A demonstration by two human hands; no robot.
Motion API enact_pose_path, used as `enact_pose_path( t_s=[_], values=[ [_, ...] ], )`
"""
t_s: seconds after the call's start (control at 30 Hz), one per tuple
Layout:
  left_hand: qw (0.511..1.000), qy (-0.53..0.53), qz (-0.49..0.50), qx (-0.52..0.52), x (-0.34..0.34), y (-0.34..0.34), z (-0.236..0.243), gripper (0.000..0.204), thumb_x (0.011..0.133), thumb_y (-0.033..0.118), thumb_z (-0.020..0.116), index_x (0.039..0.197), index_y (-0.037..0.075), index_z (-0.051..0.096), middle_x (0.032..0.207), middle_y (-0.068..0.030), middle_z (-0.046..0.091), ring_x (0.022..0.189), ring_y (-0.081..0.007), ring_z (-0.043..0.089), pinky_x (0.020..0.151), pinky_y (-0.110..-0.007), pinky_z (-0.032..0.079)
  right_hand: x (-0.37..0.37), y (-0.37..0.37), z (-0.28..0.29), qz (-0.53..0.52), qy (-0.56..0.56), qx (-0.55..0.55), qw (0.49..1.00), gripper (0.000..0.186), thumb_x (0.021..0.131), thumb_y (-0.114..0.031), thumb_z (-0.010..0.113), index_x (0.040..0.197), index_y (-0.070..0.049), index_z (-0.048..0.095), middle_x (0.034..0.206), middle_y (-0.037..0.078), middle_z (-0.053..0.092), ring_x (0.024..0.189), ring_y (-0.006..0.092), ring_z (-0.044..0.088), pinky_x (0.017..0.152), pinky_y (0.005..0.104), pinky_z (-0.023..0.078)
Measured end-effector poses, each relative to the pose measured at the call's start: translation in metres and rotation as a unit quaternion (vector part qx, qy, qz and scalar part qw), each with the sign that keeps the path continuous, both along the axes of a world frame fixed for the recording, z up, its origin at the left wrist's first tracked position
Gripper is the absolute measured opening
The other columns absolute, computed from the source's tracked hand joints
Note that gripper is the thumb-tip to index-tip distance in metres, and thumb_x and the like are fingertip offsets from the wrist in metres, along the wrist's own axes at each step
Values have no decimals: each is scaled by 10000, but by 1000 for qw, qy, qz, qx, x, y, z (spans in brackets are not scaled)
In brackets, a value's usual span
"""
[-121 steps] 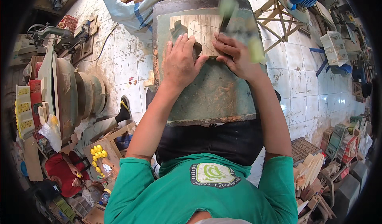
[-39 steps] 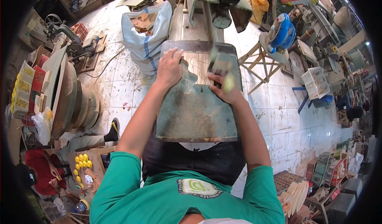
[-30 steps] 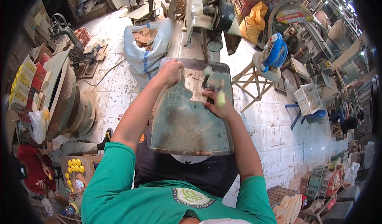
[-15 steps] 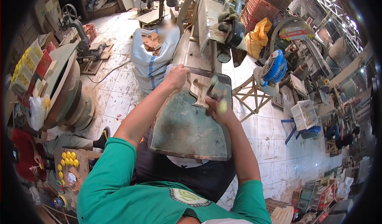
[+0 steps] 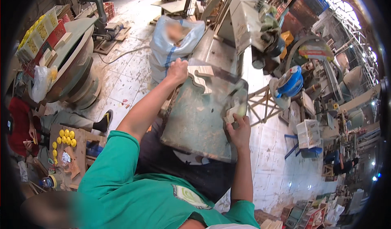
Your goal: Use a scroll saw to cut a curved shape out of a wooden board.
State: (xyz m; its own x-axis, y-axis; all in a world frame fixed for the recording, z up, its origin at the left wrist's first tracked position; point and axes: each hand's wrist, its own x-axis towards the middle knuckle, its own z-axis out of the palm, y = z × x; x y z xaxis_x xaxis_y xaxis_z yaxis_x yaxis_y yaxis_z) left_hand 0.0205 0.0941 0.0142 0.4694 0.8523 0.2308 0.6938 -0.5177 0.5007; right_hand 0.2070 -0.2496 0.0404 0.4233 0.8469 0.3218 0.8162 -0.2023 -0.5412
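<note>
A pale wooden board (image 5: 202, 81) with a wavy, curved cut edge lies at the far side of a worn green metal machine table (image 5: 191, 119). My left hand (image 5: 178, 71) is closed at the board's left end, fingers curled against it. At the table's right edge, my right hand (image 5: 239, 128) pinches a small curved wooden offcut (image 5: 232, 110) between thumb and fingers. The offcut is apart from the board and partly smeared by motion. Beyond the board stands the machine's upright grey housing (image 5: 244, 23); the tool under it is too blurred to make out.
A white sack (image 5: 163, 52) of wood scraps stands left of the machine. To the right, a blue fan (image 5: 290, 81) sits on a wooden stand (image 5: 262, 105). A round table (image 5: 75, 58) is at the left, and a seated person in red (image 5: 20, 125) is at the lower left.
My right hand has moved from the board to the table's right edge, carrying the offcut. My left hand stays at the board's left end. The whole view has shifted and tilted.
</note>
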Motion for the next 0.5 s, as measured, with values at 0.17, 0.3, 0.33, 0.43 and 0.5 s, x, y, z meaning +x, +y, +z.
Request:
enact_pose_path(
  t_s=[0.17, 0.3, 0.33, 0.43, 0.5],
  values=[
    [999, -18, 9, -35, -11, -18, -20, 301, 977, 254, 649, 1180, 40, 703, 1294, -277, 631, 1220, -484, 642, 1028, -581, 536, -95, -49, 4, -103, 15, 4, 995, 484, 797, -248, 908, 1209, -53, 742, 1107, 158, 676, 1027, 372, 700, 884, 448, 578],
    [997, -38, 1, -64, -12, -44, -23, 403, 952, 303, 703, 1271, 58, 681, 1351, -246, 621, 1269, -444, 631, 1059, -561, 524, -143, -54, 7, -120, 22, -79, 989, 461, 828, -248, 903, 1206, -51, 729, 1088, 158, 669, 998, 380, 695, 834, 463, 572],
    [995, -83, 37, -44, -17, -55, -24, 448, 939, 316, 725, 1311, 74, 668, 1375, -220, 613, 1280, -426, 625, 1052, -549, 522, -145, -56, 10, -92, 47, -102, 989, 436, 846, -226, 885, 1214, -55, 725, 1093, 162, 663, 989, 379, 696, 820, 464, 571],
    [990, -125, 59, 6, -41, -85, -18, 516, 919, 318, 762, 1373, 101, 646, 1423, -174, 590, 1300, -391, 611, 1028, -529, 518, -135, -56, 21, -59, 68, -100, 991, 413, 874, -204, 858, 1234, -59, 718, 1157, 166, 669, 1016, 371, 703, 870, 472, 569],
    [985, -158, 6, 71, -64, -118, -18, 446, 904, 238, 779, 1308, 81, 676, 1347, -173, 640, 1219, -380, 649, 967, -508, 522, -120, -53, 24, -55, 67, -79, 993, 414, 883, -204, 849, 1247, -59, 714, 1216, 165, 682, 1052, 362, 709, 933, 480, 567]
  ],
)
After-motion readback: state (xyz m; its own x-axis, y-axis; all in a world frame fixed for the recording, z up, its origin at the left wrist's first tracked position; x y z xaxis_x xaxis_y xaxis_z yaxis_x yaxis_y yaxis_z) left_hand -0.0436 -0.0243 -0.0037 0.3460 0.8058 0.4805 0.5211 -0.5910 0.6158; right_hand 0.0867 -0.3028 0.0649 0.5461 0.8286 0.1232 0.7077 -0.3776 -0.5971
